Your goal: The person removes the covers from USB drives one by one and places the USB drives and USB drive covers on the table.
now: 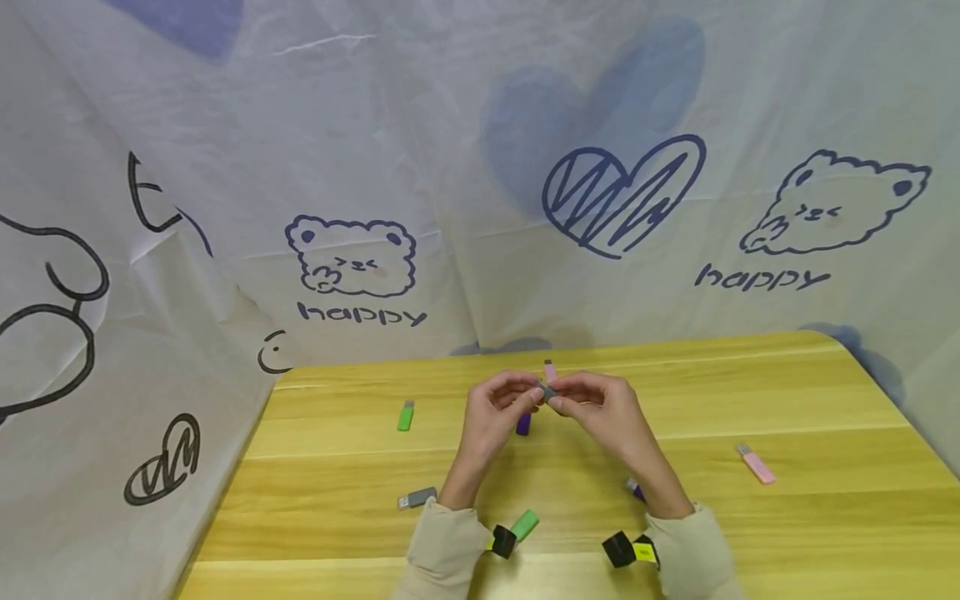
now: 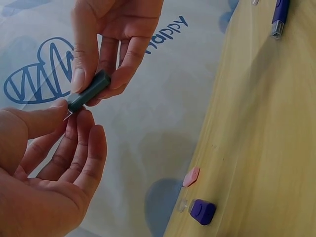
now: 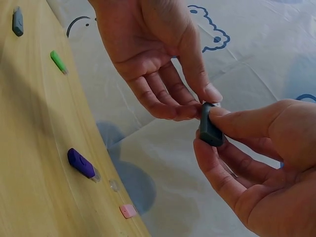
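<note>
Both hands meet over the far half of the table, raised around one dark grey USB flash drive [image 2: 90,92]. My right hand [image 1: 606,410] pinches the drive's body [image 3: 211,129] between thumb and fingers. At the other end, my left hand [image 1: 491,417] pinches the light connector end with thumb and index finger, its other fingers loosely bent. The fingertips hide most of that end. A purple USB drive [image 1: 523,424] lies on the table just below the hands in the head view. Beyond them is a pink USB drive [image 1: 549,369], partly covered.
Several more USB drives lie spread on the wooden table [image 1: 330,467]: green [image 1: 406,416], grey [image 1: 417,498], light green [image 1: 526,524], purple [image 1: 637,492] and pink [image 1: 756,464]. The right forearm partly covers the purple one. A printed white cloth [image 1: 465,250] hangs behind the table.
</note>
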The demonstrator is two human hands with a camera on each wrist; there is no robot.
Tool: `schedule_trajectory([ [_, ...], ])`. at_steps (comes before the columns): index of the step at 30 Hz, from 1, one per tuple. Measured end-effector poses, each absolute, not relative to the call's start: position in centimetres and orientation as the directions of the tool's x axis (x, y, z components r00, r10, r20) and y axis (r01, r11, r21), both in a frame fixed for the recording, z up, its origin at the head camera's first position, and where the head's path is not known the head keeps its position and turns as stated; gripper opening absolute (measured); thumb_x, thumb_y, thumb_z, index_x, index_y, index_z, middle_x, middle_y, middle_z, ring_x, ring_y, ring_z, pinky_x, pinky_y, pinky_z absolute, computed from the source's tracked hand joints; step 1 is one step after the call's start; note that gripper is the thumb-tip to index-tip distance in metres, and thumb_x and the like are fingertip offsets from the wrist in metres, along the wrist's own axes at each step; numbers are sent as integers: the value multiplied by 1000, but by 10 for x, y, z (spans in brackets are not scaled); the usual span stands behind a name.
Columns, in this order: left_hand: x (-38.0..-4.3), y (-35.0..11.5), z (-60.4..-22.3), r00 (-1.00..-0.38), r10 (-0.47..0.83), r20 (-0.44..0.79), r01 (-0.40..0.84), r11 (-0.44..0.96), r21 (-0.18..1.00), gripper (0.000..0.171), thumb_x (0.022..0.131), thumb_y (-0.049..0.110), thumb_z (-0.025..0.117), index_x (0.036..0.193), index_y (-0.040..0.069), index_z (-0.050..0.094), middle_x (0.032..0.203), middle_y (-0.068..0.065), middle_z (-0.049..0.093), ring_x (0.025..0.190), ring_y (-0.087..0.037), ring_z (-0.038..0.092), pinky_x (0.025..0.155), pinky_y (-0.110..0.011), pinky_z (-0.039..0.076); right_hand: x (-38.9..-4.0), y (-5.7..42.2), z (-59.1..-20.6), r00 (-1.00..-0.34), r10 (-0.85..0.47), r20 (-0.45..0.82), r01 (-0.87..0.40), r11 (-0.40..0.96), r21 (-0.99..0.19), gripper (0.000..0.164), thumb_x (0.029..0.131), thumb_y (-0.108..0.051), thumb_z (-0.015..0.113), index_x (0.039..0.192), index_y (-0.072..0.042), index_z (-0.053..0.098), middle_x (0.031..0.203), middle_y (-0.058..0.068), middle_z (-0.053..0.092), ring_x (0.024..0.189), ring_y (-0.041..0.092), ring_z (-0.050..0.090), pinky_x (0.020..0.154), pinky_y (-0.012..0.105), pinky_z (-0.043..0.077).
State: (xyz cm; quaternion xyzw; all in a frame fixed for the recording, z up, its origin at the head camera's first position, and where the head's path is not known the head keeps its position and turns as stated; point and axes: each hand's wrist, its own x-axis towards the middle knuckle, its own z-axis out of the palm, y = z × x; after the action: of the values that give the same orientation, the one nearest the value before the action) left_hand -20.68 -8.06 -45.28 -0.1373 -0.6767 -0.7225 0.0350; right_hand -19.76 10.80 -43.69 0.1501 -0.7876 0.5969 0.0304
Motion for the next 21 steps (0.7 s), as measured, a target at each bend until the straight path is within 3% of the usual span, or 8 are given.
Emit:
schedule_trajectory([
  [21,-208,-81,-452,-988,46,150,144,-107,984,15,92,0,75,104,-10,74,99,-18,75,79,-15,72,75,-26,60,-199,103,-438,-951,-227,209,-263,236,-936,17,93,-4,75,110,-1,75,106,14,74,92,27,74,75,28,61],
])
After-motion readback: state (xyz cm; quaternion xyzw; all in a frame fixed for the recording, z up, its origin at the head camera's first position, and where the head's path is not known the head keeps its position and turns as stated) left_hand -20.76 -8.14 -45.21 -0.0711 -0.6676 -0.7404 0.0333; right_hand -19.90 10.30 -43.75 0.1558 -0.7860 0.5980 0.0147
